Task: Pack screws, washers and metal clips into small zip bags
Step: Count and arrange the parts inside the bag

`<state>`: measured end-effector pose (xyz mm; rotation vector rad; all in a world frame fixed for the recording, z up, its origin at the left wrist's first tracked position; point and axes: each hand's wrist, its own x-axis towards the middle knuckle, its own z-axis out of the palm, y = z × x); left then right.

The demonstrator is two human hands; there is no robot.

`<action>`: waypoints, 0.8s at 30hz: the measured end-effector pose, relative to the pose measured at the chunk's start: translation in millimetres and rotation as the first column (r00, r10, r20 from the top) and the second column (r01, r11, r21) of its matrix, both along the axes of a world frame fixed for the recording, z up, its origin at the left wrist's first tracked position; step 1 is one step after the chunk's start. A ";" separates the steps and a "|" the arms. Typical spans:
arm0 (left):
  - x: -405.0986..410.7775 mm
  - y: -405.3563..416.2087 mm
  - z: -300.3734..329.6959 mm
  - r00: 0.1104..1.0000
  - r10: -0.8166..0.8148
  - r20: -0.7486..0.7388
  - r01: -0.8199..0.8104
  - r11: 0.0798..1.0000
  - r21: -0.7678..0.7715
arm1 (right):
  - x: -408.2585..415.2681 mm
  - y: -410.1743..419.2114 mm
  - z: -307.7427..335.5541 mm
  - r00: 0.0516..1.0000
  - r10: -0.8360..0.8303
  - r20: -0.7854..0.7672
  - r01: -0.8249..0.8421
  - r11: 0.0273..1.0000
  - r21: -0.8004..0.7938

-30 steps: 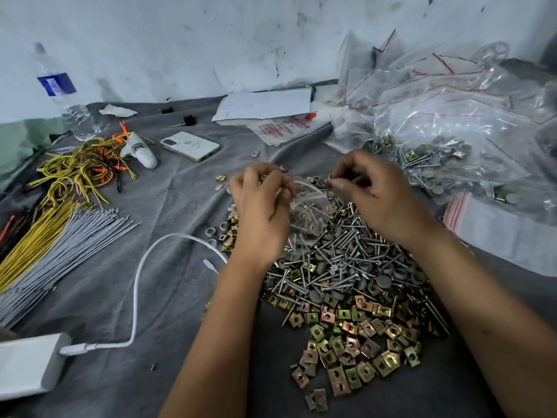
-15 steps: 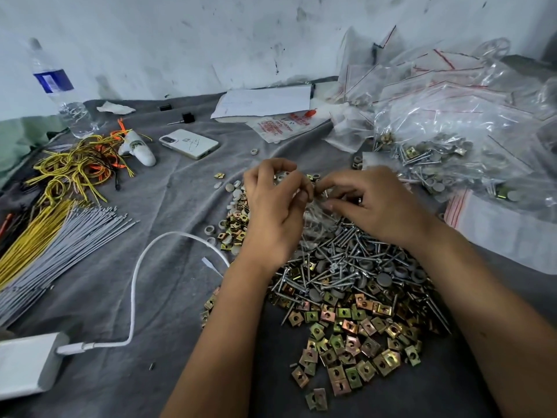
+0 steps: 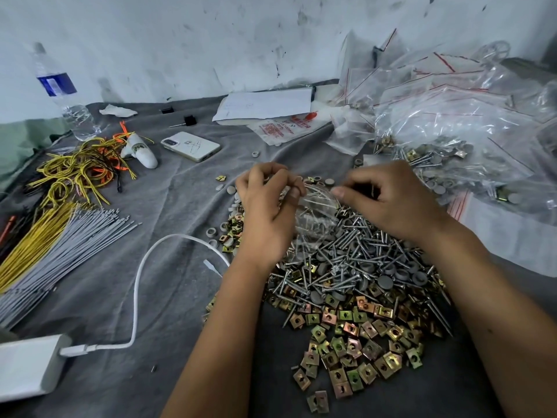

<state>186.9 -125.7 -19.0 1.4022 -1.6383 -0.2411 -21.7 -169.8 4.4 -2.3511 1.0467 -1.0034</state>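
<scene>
A small clear zip bag (image 3: 316,212) with a few screws inside hangs between my hands above the pile. My left hand (image 3: 265,212) pinches its left top edge. My right hand (image 3: 388,197) pinches the right side of the bag's mouth with curled fingers. Below lies a heap of silver screws (image 3: 361,254) mixed with grey round washers (image 3: 385,282). Brass-coloured square metal clips (image 3: 355,342) spread out nearer to me.
Filled and empty zip bags (image 3: 452,116) are heaped at the right. A phone (image 3: 190,145), water bottle (image 3: 64,95), yellow wires (image 3: 75,170), grey ties (image 3: 75,236) and a white charger (image 3: 27,366) with cable lie on the grey cloth at the left.
Both hands have drawn slightly apart, stretching the bag's mouth between them. The bag stays above the screw pile.
</scene>
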 end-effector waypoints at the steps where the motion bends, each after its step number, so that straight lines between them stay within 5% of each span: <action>1: 0.3 -0.3 0.4 1.000 0.004 -0.012 -0.004 1.000 0.008 | -1.1 -0.7 -0.3 0.995 0.023 -0.093 -0.018 0.998 0.055; 5: 2.6 -2.0 3.9 0.996 0.030 -0.084 -0.028 0.999 0.028 | -3.7 -3.5 -1.2 0.934 0.113 -0.339 -0.046 0.979 0.198; 12: 8.9 -6.7 1.8 0.949 0.067 -0.307 -0.058 0.998 0.039 | -3.6 -5.1 -2.3 0.942 0.112 -0.315 -0.040 0.973 0.226; 18: 10.4 -4.5 5.5 0.884 0.055 -0.464 -0.058 0.998 0.009 | -0.4 -4.6 -3.1 0.999 -0.007 0.040 0.002 0.995 0.105; 21: 8.9 -5.2 5.7 0.945 0.054 -0.321 -0.035 0.997 0.065 | 5.7 -0.9 0.8 0.964 0.005 0.267 -0.020 0.998 0.054; 24: 3.8 -3.0 5.6 0.993 0.035 -0.116 -0.024 0.995 0.096 | 11.9 5.8 3.5 0.944 0.121 0.307 -0.135 0.990 0.027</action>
